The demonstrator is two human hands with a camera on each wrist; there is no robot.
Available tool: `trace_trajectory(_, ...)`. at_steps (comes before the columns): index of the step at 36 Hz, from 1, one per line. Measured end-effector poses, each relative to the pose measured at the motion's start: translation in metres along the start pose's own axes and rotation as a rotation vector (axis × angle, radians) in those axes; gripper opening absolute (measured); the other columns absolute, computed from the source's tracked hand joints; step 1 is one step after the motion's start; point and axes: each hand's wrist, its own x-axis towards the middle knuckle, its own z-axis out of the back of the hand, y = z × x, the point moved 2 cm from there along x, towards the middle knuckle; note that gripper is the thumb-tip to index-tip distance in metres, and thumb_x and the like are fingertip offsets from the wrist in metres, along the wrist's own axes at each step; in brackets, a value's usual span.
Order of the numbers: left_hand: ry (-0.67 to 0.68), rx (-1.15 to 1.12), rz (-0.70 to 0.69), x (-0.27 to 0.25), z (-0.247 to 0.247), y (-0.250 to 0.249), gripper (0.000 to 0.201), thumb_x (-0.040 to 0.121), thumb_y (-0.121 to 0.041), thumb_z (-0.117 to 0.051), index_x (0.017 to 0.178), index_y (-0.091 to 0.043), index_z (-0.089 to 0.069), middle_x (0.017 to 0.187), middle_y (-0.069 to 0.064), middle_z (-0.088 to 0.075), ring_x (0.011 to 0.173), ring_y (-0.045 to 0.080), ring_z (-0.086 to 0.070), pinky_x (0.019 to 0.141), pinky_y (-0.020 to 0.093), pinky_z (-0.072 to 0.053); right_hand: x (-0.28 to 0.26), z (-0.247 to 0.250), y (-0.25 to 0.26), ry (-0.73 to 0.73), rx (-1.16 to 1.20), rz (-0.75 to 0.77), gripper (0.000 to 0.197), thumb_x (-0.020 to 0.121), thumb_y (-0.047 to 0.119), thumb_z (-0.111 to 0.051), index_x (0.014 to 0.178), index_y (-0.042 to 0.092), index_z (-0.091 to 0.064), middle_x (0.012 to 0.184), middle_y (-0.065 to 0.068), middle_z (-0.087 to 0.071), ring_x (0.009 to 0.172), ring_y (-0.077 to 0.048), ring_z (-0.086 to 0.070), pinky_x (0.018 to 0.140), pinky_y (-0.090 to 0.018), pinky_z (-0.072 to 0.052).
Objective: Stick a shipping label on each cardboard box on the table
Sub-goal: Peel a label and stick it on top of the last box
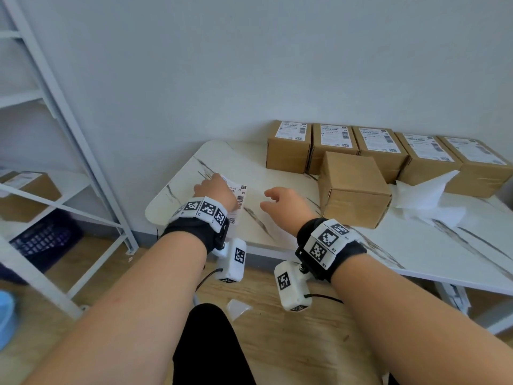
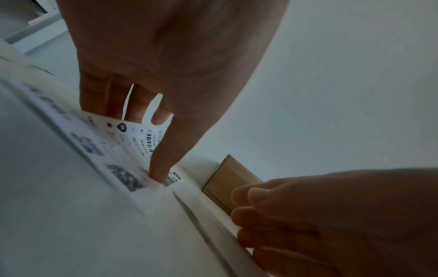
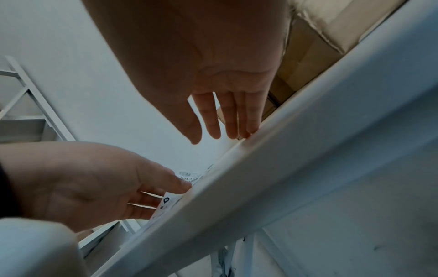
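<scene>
The shipping label (image 1: 236, 198) lies flat on the marble-patterned table (image 1: 277, 173), to the left of the one bare cardboard box (image 1: 352, 188), which stands in front of a row of five boxes that already carry labels. The left hand (image 1: 215, 191) rests on the label with its fingers extended, the thumb (image 2: 161, 161) pressing down on the printed face; nothing is pinched yet. The right hand (image 1: 283, 202) hovers between the label and the bare box with its fingers loosely spread, holding nothing. The label looks thin, light and floppy, and it will likely curl or stick to itself once peeled, so the best hold is probably a lifted corner or short edge, pinched between thumb and forefinger, with the other hand steadying the sheet. The box looks light and rigid, with a flat top that should take pressure well. The head view alone shows the whole layout: the labelled row, and crumpled white paper (image 1: 427, 195) to the right of the bare box. The left wrist view alone shows the thumb's contact with the print. The right wrist view shows the table's edge from below, and the right hand's open palm (image 3: 213, 56).
</scene>
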Motion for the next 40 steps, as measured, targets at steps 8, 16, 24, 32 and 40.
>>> trace_trajectory(8,-0.037,-0.223,-0.03,-0.007,0.007,-0.001,0.047,0.091,-0.001,-0.045,0.137,-0.004,-0.04,0.135,0.015,-0.052,0.12,0.032,-0.052,0.092,0.035,-0.043,0.0,0.004,-0.004,0.0,0.026,0.001,0.044,0.096,0.026,-0.053,0.139,0.015,-0.05,0.138,-0.003,-0.055,0.124,-0.019,-0.052,0.101,-0.031,-0.041)
trace_trajectory(16,-0.148,-0.563,-0.12,-0.026,0.036,-0.029,0.042,0.09,-0.008,-0.045,0.131,-0.014,-0.049,0.12,0.006,-0.061,0.094,0.021,-0.06,0.076,0.031,-0.05,-0.005,0.028,-0.003,-0.077,0.189,0.032,0.058,0.096,0.028,-0.055,0.149,0.02,-0.032,0.138,-0.003,-0.051,0.117,-0.018,-0.055,0.092,-0.031,-0.048)
trace_trajectory(24,-0.18,-0.691,-0.245,-0.048,0.05,-0.078,0.033,0.087,-0.012,-0.045,0.117,-0.016,-0.056,0.102,-0.002,-0.065,0.081,0.014,-0.059,0.058,0.023,-0.04,-0.012,0.081,-0.006,-0.374,0.43,0.101,0.024,0.088,0.012,-0.057,0.111,0.019,-0.06,0.086,-0.004,-0.071,0.082,-0.021,-0.068,0.079,-0.044,-0.058)
trace_trajectory(32,-0.129,-0.764,-0.379,-0.07,0.041,-0.117,0.019,0.088,-0.011,-0.047,0.102,-0.023,-0.053,0.094,-0.007,-0.064,0.089,0.016,-0.063,0.071,0.029,-0.049,-0.032,0.116,-0.026,-0.423,0.52,0.125,0.009,0.092,0.016,-0.061,0.1,0.014,-0.065,0.086,-0.007,-0.072,0.074,-0.016,-0.067,0.07,-0.031,-0.058)
trace_trajectory(40,-0.123,-0.785,-0.445,-0.086,0.031,-0.142,0.018,0.089,-0.011,-0.049,0.104,-0.019,-0.055,0.093,-0.009,-0.066,0.08,0.009,-0.065,0.063,0.025,-0.051,-0.045,0.138,-0.049,-0.476,0.602,0.125,0.014,0.091,0.01,-0.056,0.093,0.006,-0.069,0.083,-0.008,-0.071,0.068,-0.012,-0.063,0.067,-0.026,-0.056)
